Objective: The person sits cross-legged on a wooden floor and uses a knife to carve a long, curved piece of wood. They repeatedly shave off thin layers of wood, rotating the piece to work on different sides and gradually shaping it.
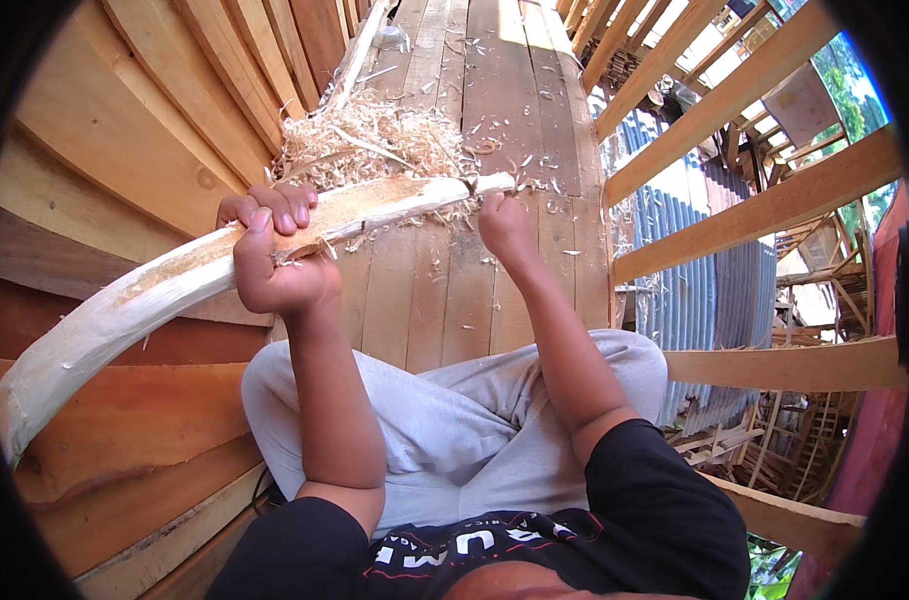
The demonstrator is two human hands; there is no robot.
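A long, peeled wooden pole [165, 278], pale and curved, runs from the lower left up to the middle of the view. My left hand [283, 255] is wrapped round it, with thumb and fingers closed over the wood. Close to the pole's thinner right end, my right hand [507, 225] makes a fist. What it grips is hidden behind the fingers. Small dark marks or edges show on the pole beside this fist, too small to name. Curly wood shavings [370, 140] lie heaped just beyond the pole.
I sit cross-legged on a plank floor [430, 290] strewn with shavings. A board wall [125, 130] stands close on the left; a slatted wooden railing [765, 230] lines the right, with corrugated metal sheets [675, 260] beyond. A thin pale strip [360, 55] leans by the wall.
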